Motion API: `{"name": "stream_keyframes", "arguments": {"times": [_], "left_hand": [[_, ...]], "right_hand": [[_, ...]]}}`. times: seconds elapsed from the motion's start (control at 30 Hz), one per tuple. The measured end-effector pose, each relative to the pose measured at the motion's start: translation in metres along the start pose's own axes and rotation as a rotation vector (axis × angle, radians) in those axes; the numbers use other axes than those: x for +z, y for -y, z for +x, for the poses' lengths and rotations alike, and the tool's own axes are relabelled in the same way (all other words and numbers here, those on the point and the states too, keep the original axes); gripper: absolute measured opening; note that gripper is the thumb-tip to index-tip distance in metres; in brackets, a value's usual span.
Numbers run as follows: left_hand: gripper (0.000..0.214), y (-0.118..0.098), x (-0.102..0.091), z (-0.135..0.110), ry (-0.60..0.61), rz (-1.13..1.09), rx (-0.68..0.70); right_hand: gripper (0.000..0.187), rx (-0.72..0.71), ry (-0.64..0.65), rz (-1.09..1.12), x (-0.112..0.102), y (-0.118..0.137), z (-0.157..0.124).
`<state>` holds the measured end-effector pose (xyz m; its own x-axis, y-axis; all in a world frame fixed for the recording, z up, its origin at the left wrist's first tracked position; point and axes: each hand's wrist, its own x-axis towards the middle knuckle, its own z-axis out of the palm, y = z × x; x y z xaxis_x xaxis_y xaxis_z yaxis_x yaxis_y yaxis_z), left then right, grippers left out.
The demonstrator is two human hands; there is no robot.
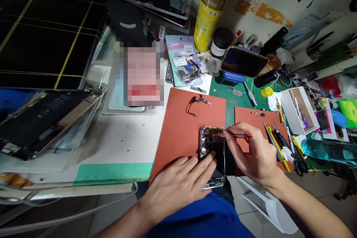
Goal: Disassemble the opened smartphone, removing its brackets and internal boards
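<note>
An opened phone (220,161) lies on a reddish-brown mat (178,130), its battery and internal parts exposed. Across its lower left lies my left hand (181,180), two fingertips on the battery and the thumb by the bottom edge, holding it. My right hand (255,150) pinches a slim screwdriver (239,136) with a red end, over the phone's top right corner. Its tip is too small to make out. Further up the mat rests a dark flex cable (196,105), apart from both hands.
A second mat (244,119) on the right carries small parts, tweezers, drivers and scissors (300,163). Behind stand a phone on a blue stand (230,77), a black-lidded jar (221,41) and a yellow can (208,26). Stacked screens (47,44) crowd the left.
</note>
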<state>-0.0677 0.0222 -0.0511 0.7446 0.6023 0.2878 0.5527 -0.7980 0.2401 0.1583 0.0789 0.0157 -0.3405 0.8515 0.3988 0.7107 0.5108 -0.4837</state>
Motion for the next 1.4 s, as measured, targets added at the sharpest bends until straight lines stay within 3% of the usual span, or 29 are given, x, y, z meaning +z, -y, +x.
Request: {"name": "stream_keyframes", "arguments": {"times": [1.0, 1.27, 1.4], "left_hand": [[0.052, 0.0004, -0.0021, 0.0006, 0.014, 0.006, 0.003], [0.06, 0.0012, -0.0039, 0.0022, 0.013, -0.019, -0.003], [0.061, 0.0004, -0.0023, 0.0018, 0.04, -0.023, -0.004]], "right_hand": [[0.019, -0.012, -0.008, -0.168, -0.0028, 0.0044, 0.0025], [0.031, -0.13, 0.12, -0.074, -0.0066, 0.0052, -0.0023], [0.027, -0.105, 0.137, -0.089, -0.0083, 0.0071, -0.001]]}}
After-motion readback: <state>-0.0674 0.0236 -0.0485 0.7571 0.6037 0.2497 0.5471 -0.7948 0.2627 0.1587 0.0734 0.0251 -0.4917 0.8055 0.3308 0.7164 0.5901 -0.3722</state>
